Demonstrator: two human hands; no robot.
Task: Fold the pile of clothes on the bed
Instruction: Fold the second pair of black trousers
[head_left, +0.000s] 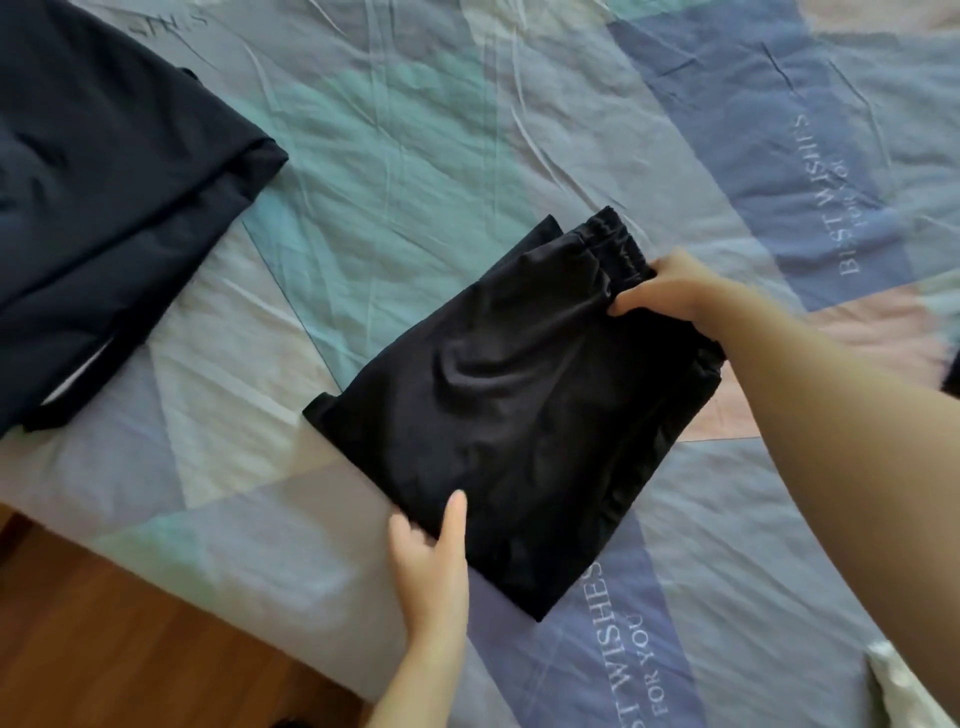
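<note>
Patchwork bedding in blue, teal, pink and pale grey covers the bed (405, 171), its sheet creased and printed in places with "BEST WISHES FOR YOU".

Of the two hands, the left hand (428, 566) comes in from the bottom edge of the view and grips the near edge of a folded black garment (514, 410): the thumb lies straight on top of the cloth, and the fingers seem tucked beneath the edge, though they are mostly hidden. The right hand (670, 288) reaches across from the right, its forearm passing over the garment's right side, and its fingers are curled round the far corner just beside a gathered elastic waistband (615, 239) (the gathers suggest shorts or trousers, but the fold hides the rest).

The black garment lies flat on the bed near the middle of the view as a rough rectangle set at a slant, with the waistband end away from the person and a small flap of its cloth sticking out at the left corner.

Well apart from it, at the upper left, a larger dark navy garment (109, 208) lies spread on the bed, partly folded over itself. A bit of white cloth (893, 680) shows at the lower right edge. Wooden floor (130, 634) shows at the lower left, beyond the edge of the bed.
</note>
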